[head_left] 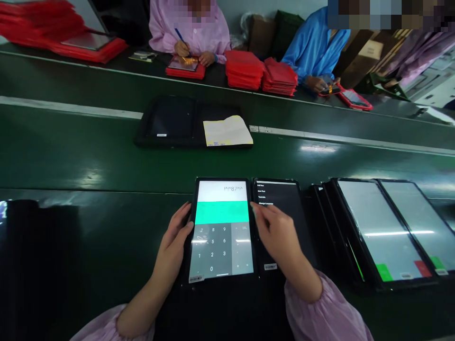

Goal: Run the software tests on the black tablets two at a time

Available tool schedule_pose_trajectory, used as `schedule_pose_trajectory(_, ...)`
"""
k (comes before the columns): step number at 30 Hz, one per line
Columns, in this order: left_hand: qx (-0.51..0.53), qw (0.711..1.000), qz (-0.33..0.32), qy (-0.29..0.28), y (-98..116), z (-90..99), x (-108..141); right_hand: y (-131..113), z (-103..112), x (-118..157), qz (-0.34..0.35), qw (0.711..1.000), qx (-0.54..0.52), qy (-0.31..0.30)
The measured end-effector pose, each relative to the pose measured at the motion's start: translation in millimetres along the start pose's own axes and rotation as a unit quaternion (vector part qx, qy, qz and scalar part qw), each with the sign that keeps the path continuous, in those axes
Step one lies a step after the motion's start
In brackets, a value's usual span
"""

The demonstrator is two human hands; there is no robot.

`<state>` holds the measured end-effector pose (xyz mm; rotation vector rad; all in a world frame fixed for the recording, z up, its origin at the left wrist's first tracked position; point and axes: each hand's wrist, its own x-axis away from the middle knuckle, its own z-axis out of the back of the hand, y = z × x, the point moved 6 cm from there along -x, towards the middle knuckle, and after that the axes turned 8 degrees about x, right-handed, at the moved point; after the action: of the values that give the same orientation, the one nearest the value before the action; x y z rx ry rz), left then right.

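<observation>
A tablet (222, 213) with a calculator on its screen lies in front of me; a teal band runs below its display line. My left hand (177, 237) is closed around its left edge, thumb along the bezel. At the upper right edge, the bent fingers of my right hand (279, 232) are drawn together, fingertips against the tablet's side. Partly under that hand is a second tablet (287, 194), its dark screen listing a text menu. A small barcode label (196, 279) is stuck at the calculator tablet's lower left corner.
More tablets (377, 213) overlap at the right, with pale screens and coloured corner blocks. A dark tablet (170, 118) and white paper (227, 131) lie ahead. Across the green bench (106, 166), one person (194, 33) writes beside red sleeve stacks (245, 68); another (313, 52) handles a device.
</observation>
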<state>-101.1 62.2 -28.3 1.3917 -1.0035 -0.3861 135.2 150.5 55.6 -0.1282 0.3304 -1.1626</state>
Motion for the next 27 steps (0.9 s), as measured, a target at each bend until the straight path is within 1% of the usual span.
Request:
schedule_pose_trajectory(3, -0.014, 0.998, -0.058, -0.007, 7, -2.7, -3, 32, 15, -1, -0.048, 0.998, 0.015, 0.036)
schedule_pose_trajectory(6, -0.022, 0.995, -0.094, -0.004, 13, -7.0, -8, 51, 21, -1, -0.070, 0.996, 0.019, 0.050)
schedule_pose_trajectory(9, -0.018, 0.995, -0.097, 0.003, 17, -12.6, -13, 59, 23, 0, -0.075, 0.996, 0.014, 0.052)
schedule_pose_trajectory(15, 0.025, 0.994, -0.099, 0.027, 18, -23.3, -26, 64, 20, 1, -0.077, 0.996, 0.001, 0.047)
schedule_pose_trajectory(17, 0.038, 0.994, -0.103, 0.025, 18, -26.6, -32, 65, 20, 1, -0.077, 0.996, -0.006, 0.042)
schedule_pose_trajectory(20, 0.030, 0.993, -0.111, 0.017, 19, -30.1, -41, 71, 25, 3, -0.076, 0.996, -0.021, 0.043)
schedule_pose_trajectory(22, 0.015, 0.993, -0.113, 0.013, 20, -31.1, -46, 84, 31, 8, -0.095, 0.992, -0.032, 0.074)
schedule_pose_trajectory(24, 0.001, 0.994, -0.108, 0.005, 21, -32.0, -51, 104, 36, 18, -0.140, 0.981, -0.051, 0.124)
schedule_pose_trajectory(26, -0.012, 0.995, -0.098, -0.003, 19, -33.1, -55, 128, 35, 31, -0.197, 0.963, -0.086, 0.162)
schedule_pose_trajectory(27, -0.017, 0.996, -0.093, -0.006, 18, -33.7, -57, 138, 31, 36, -0.219, 0.956, -0.105, 0.167)
